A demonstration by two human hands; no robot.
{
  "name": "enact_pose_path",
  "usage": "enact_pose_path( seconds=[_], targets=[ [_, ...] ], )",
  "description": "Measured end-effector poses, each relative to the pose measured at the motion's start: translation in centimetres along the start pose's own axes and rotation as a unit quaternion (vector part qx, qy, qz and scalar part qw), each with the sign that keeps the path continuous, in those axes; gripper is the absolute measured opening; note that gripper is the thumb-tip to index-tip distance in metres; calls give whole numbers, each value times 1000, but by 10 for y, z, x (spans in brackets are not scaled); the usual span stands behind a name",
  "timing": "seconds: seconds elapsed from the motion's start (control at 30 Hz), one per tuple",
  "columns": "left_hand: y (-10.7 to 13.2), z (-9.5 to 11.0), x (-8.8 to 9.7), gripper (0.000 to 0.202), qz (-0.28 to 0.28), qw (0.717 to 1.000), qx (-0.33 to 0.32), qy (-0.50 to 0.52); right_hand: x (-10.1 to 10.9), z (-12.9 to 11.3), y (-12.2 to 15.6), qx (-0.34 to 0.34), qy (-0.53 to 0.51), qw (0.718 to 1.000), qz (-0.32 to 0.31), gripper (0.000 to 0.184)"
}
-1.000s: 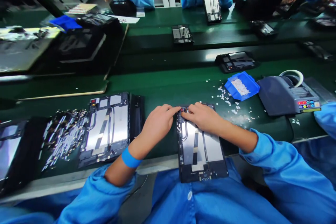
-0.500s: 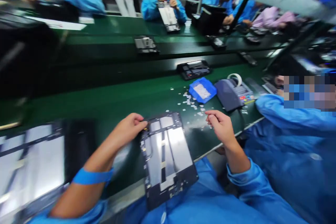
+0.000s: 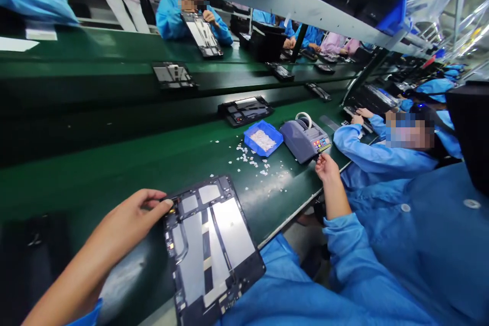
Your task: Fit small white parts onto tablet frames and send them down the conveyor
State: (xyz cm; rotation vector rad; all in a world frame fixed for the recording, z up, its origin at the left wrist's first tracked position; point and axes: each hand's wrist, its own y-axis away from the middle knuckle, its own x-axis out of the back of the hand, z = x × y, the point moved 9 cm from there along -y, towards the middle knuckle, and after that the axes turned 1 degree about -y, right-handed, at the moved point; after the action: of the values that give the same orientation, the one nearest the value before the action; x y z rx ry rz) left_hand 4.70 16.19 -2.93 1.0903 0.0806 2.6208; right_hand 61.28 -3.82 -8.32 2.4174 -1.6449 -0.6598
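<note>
An opened tablet frame [image 3: 208, 247] with silver panels lies at the near edge of the green belt, its lower end over my lap. My left hand [image 3: 128, 221] pinches the frame's top left corner with thumb and fingers. My right hand [image 3: 326, 167] is stretched far right to the grey tape dispenser [image 3: 303, 137], its fingers pinched at the dispenser's front edge; what they hold is too small to make out.
A blue bin [image 3: 262, 138] of small white pieces sits left of the dispenser, with loose white bits [image 3: 250, 160] scattered on the belt. A black tray [image 3: 244, 109] lies further back. A co-worker in blue [image 3: 382, 155] sits close on the right. Others work across the belt.
The view has swung right. My right hand left the frame's top edge and travelled right to the tape dispenser. My left hand stayed at the frame's top left corner.
</note>
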Motion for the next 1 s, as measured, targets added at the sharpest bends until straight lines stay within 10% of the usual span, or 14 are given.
enact_pose_path(
  seconds=[0.2,0.43,0.57,0.73,0.87,1.0],
  targets=[
    [52,23,28,30,114,992,34,32,-17,12,69,31,-21,998,-44,34],
    [72,98,-53,33,-63,959,-21,277,-154,82,233,-25,73,923,-377,30],
    [69,90,-71,26,-62,922,10,382,-189,109,286,-42,130,871,-473,29],
    [74,49,-19,14,69,941,1,331,-207,107,285,83,243,813,-522,26],
    [80,42,21,14,85,986,-77,123,-232,79,294,391,355,650,-546,26],
    [83,60,2,14,22,963,-209,-168,-252,95,319,542,422,446,-574,34]
  ],
)
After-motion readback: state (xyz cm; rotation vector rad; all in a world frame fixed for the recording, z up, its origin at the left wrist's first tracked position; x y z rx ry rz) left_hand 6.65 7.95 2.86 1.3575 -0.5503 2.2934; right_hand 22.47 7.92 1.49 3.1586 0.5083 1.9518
